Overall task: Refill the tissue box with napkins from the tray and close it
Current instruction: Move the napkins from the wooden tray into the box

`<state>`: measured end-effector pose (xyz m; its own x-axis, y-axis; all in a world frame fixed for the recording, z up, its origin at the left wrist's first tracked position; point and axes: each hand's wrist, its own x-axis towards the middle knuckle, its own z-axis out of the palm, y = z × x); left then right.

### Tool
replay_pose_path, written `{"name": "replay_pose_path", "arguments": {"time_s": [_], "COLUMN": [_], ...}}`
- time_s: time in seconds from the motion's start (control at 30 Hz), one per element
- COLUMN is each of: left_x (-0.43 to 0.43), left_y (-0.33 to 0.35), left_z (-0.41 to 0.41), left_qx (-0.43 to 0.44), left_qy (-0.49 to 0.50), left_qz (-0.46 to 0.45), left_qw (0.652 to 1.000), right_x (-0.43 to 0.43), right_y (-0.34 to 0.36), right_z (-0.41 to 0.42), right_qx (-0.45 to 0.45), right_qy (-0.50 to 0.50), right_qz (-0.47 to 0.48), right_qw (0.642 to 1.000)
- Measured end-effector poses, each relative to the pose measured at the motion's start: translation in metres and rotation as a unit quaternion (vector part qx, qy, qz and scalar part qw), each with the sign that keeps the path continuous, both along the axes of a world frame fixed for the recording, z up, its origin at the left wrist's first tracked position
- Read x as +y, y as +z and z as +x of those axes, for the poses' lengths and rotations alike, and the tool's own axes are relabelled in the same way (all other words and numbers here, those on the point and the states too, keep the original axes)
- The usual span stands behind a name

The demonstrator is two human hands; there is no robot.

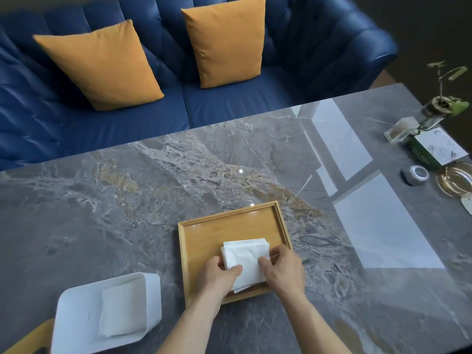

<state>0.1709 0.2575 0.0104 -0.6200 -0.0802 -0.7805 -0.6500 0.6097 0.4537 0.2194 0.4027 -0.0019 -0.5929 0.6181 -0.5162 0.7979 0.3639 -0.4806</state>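
On the grey marble worktop (127, 200) sits a wooden tray (204, 233) with a stack of white napkins (246, 254) in its near half. Both hands are on the stack. The left hand (218, 275) grips the left side, with its thumb on top and its fingers tucked under where they cannot be seen. The right hand (284, 268) grips the right side the same way, thumb on top, and it hides the near right corner of the tray. The bottom edge of the stack sticks out a little between the two hands, so you can see a few layers, but how many is too hard to tell. Well to the left of the tray is the white tissue box (76, 315), open on top, with some white napkins already inside. Its near edge is cut off by the bottom of the picture. A bit of yellow wood (30, 338) beside it is cut off too, and I cannot tell what it is. Far off to the right are a small plant (444, 98) and some blurry little things. Behind the worktop is a blue sofa (229, 103) with two orange cushions (99, 65).
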Motion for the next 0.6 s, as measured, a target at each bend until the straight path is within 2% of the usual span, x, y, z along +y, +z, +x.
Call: {"name": "replay_pose_path", "arguments": {"time_s": [0.27,0.4,0.47,0.6], "left_x": [-0.002,-0.011,-0.023,-0.055], "left_y": [0.014,0.031,0.041,0.058], "left_z": [0.001,-0.001,-0.006,-0.016], "left_qx": [-0.002,0.007,0.016,0.028], "left_qy": [-0.001,-0.002,0.005,0.006], "left_qz": [0.088,0.157,0.179,0.243], "left_qw": [0.996,0.988,0.984,0.970], "right_x": [-0.001,-0.001,-0.002,-0.012], "right_y": [0.010,0.022,0.029,0.046], "right_z": [-0.001,-0.003,-0.005,-0.013], "right_qx": [-0.005,0.054,0.076,0.078], "right_qy": [-0.019,-0.040,-0.057,-0.062], "right_qz": [-0.043,-0.096,-0.168,-0.359], "right_qw": [0.999,0.993,0.981,0.928]}}
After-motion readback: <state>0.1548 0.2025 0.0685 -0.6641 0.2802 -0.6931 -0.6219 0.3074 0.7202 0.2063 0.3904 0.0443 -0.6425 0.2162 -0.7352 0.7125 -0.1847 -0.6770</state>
